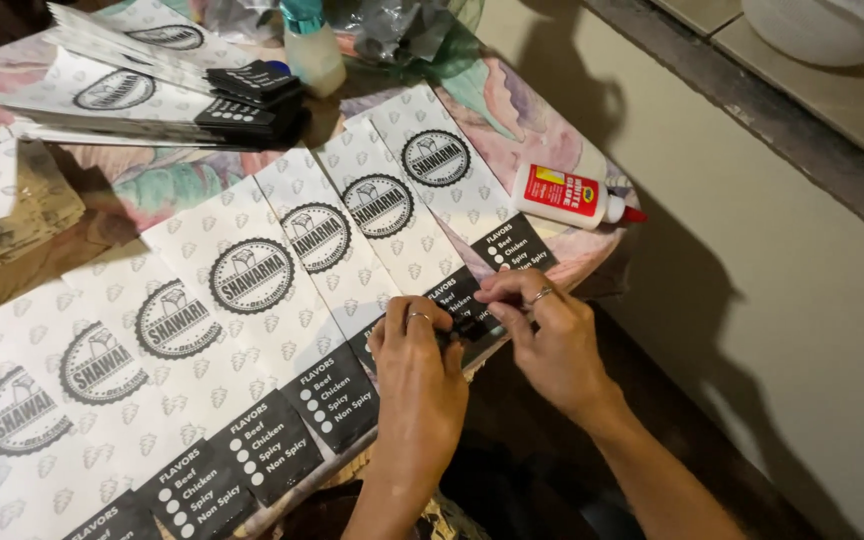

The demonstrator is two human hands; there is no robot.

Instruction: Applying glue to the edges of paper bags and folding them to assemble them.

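1. Fingers (457, 322) of both my hands were pinched on the dark bottom flap of one paper bag (382, 215), at the near edge of the worktop (512, 110).
2. My left hand (420, 365) held the flap down, thumb and fingers pressed together on it.
3. My right hand (552, 335) pinched the same flap from the other side, so neither hand was spread wide.
4. That bag lay second from the right end in a long row of bags (182, 330), each one lapping over the next.
5. I judged the flaps to the left of it looked flat, but I could not tell if they were stuck.
6. One bag (452, 170) to the right looked left to do.
7. A white glue bottle (572, 197) lay on its side near that end.
8. A stack of bags (142, 95) sat at the far side.
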